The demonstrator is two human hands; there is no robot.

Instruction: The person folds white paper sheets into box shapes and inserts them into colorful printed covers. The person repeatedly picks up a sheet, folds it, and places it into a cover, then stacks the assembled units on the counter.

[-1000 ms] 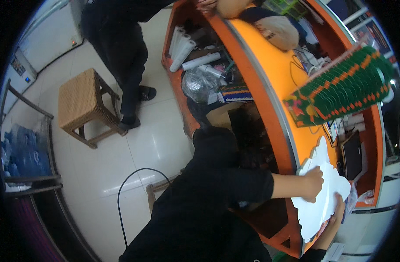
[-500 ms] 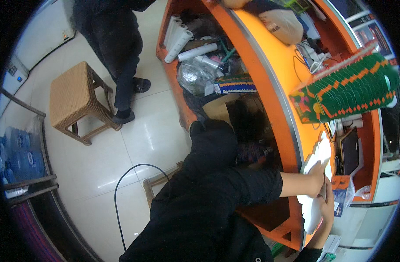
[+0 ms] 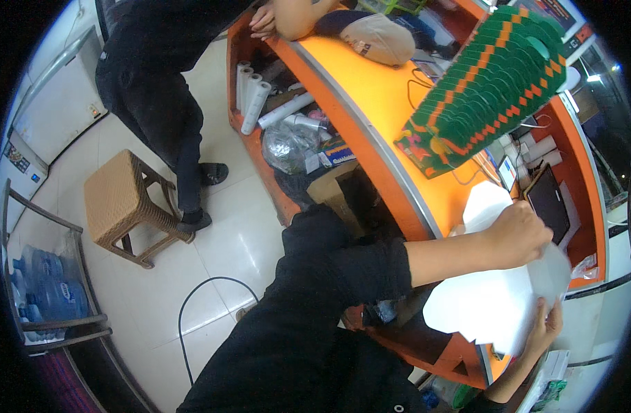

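A large white card sheet (image 3: pixel 488 306) with scalloped edges is tilted up over the counter's near edge. A greyish, motion-blurred flap (image 3: pixel 551 275) stands at its far right side; whether it is part of the same sheet I cannot tell. My left hand (image 3: pixel 519 235) is closed in a fist at the top of this flap. My right hand (image 3: pixel 546 327) pinches the flap's lower end between thumb and fingers. Another white piece (image 3: pixel 484 204) lies beyond my left wrist. Past it stands a tall nested stack of green cartons (image 3: pixel 491 86) with an orange zigzag pattern.
An orange counter (image 3: pixel 377 103) curves around my right, its shelves holding white rolls (image 3: pixel 255 107) and plastic bags. A cap (image 3: pixel 377 38) lies on top. A person in dark clothes (image 3: pixel 153 89) leans there beside a woven-look stool (image 3: pixel 126 199). Water bottles (image 3: pixel 50 282) stand left.
The white sheet has been lifted and spread out toward me, and my hands have moved apart. The view has shifted, and the other person's hand and forearm now show at the counter.
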